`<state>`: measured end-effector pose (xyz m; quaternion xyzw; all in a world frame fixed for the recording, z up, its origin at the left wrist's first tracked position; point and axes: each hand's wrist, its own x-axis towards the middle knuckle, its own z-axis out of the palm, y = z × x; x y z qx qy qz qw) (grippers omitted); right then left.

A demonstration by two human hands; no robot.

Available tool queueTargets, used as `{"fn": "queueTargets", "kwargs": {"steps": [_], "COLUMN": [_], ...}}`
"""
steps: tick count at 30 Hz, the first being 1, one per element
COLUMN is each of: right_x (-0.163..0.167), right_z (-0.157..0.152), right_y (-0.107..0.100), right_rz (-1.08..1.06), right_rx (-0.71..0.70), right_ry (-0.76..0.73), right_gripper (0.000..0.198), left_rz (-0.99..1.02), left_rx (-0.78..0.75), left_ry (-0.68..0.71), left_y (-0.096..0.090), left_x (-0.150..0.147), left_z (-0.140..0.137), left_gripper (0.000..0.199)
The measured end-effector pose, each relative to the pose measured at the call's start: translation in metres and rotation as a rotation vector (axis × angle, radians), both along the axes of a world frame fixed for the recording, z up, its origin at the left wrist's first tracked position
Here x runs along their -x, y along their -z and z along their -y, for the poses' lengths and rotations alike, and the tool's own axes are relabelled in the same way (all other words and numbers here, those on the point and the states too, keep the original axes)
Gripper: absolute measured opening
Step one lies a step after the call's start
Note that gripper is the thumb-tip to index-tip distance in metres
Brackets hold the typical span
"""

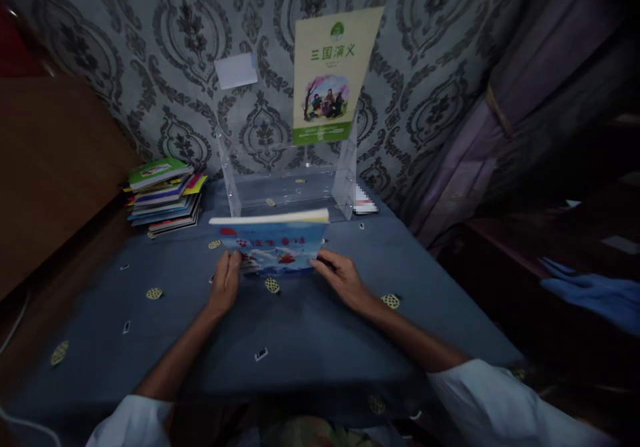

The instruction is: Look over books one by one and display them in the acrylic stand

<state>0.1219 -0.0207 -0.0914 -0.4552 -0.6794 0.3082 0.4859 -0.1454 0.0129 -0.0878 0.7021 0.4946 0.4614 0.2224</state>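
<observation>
A blue-covered book [273, 241] with red lettering is held upright just above the table, its page edges facing up. My left hand [227, 277] grips its lower left side, and my right hand [343, 275] pinches its lower right corner. Behind the book stands a clear acrylic rack [345, 173] with stepped side walls. A cream and green book [327, 77] with a picture of seated figures rests upright on the rack's right part. At the upper left of the rack is a small white card [236, 71].
Books of several colours lie in an uneven stack [165, 193] at the back left. Dark blue cloth with a pineapple print covers the table [210, 360]. Patterned wallpaper rises behind it. A tied purple curtain [470, 133] hangs at the right, near a blue cloth item [595, 293].
</observation>
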Motion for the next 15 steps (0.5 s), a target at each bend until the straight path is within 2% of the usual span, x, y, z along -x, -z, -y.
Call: {"fn": "queueTargets", "kwargs": {"steps": [3, 6, 8, 12, 15], "right_x": [0.001, -0.001, -0.004, -0.011, -0.013], "right_z": [0.002, 0.002, 0.001, -0.001, -0.002], "right_y": [0.0, 0.007, 0.013, 0.016, 0.012], "right_rz": [-0.046, -0.04, 0.048, 0.334, 0.443], "right_rx": [0.099, 0.182, 0.207, 0.247, 0.291], "right_ry": [0.001, 0.007, 0.037, 0.134, 0.156], "right_gripper": [0.036, 0.043, 0.046, 0.04, 0.03], "left_rz": [0.192, 0.222, 0.036, -0.549, -0.751], "left_rx": [0.153, 0.346, 0.394, 0.273, 0.193], "left_ry": [-0.06, 0.047, 0.075, -0.044, -0.092], "left_y": [-0.009, -0.01, -0.006, 0.003, 0.005], "left_x": [-0.012, -0.018, -0.015, -0.004, 0.0], "left_z": [-0.002, -0.007, -0.009, -0.008, -0.008], "left_gripper": [0.056, 0.06, 0.055, 0.033, 0.027]}}
